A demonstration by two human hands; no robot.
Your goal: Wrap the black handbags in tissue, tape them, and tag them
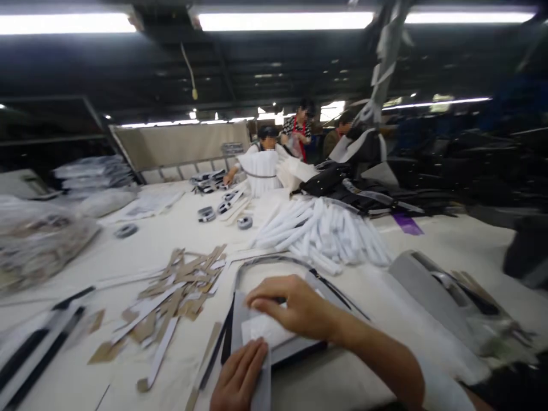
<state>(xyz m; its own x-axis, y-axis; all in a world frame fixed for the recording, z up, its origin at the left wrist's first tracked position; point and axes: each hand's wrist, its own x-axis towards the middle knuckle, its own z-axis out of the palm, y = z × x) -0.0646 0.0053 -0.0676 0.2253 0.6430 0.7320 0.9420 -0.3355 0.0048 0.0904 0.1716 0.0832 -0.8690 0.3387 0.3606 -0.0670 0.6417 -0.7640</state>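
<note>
My left hand (pixel 240 374) lies flat with fingers together on a grey strip (pixel 262 388) at the table's front edge. My right hand (pixel 299 305) reaches in from the right, its fingers curled down onto a white piece (pixel 261 330) that rests on a grey curved-edged panel (pixel 295 348). Whether the right fingers pinch anything is blurred by motion. A dark strip (pixel 226 337) runs along the panel's left side.
A heap of brown and white paper strips (pixel 175 291) lies left of the panel. White rolled pieces (pixel 325 228) are piled behind it, a grey machine part (pixel 432 291) sits to the right. Tape rolls (pixel 206 214) and other workers (pixel 264 162) are at the far end.
</note>
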